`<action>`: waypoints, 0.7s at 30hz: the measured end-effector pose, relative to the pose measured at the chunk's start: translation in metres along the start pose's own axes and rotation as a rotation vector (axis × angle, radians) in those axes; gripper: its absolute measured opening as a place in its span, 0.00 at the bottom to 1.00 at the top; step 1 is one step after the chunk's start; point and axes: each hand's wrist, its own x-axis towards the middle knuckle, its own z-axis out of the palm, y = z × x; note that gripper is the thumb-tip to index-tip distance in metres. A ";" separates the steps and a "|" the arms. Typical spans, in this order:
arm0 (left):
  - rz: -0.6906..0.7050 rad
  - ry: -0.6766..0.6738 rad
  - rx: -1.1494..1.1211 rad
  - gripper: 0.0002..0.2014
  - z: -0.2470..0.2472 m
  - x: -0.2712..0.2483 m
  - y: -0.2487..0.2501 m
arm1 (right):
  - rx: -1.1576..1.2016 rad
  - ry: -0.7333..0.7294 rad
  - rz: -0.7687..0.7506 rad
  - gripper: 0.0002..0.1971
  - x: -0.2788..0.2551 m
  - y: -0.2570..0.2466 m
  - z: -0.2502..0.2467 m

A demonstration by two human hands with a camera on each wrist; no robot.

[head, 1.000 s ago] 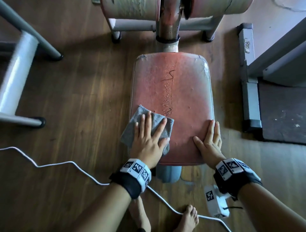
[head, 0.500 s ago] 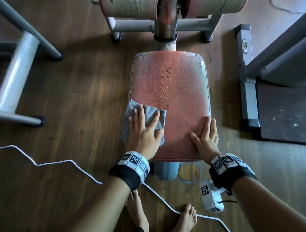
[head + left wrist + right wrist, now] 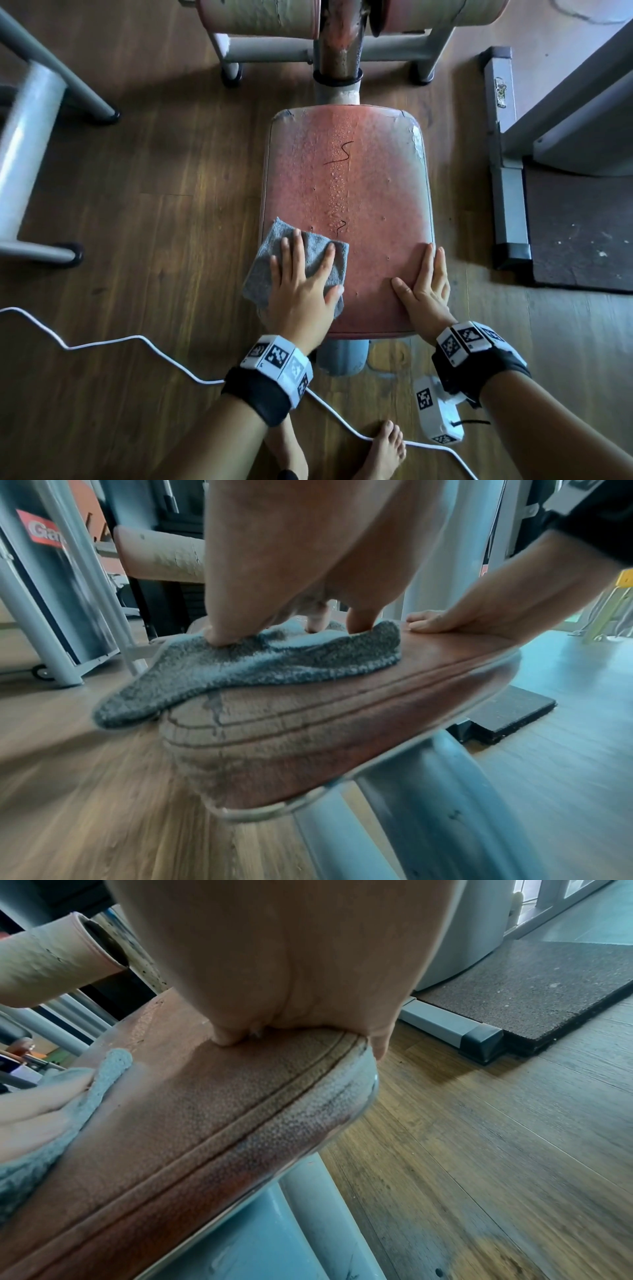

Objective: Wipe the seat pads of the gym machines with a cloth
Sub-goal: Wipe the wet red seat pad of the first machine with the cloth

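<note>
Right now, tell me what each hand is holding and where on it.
Neither grips anything. The left hand presses flat on the grey cloth, on its middle; the right hand rests flat on the seat pad, at its near right corner.

Left hand (image 3: pixel 301 291): palm down, fingers (image 3: pixel 295 245) spread and straight, thumb out to right, pressing flat. Left forearm enters from lower left, black strap with white tagged blocks on wrist. Right hand (image 3: pixel 423 291): flat, fingers together, straight, pointing forward; outer fingers over right edge, thumb splayed left. Right forearm enters from lower right, same strap. Bare feet (image 3: pixel 383 448) below.
</note>
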 end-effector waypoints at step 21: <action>0.026 -0.006 0.043 0.32 0.003 0.034 0.008 | -0.012 0.021 -0.012 0.44 0.001 0.002 0.002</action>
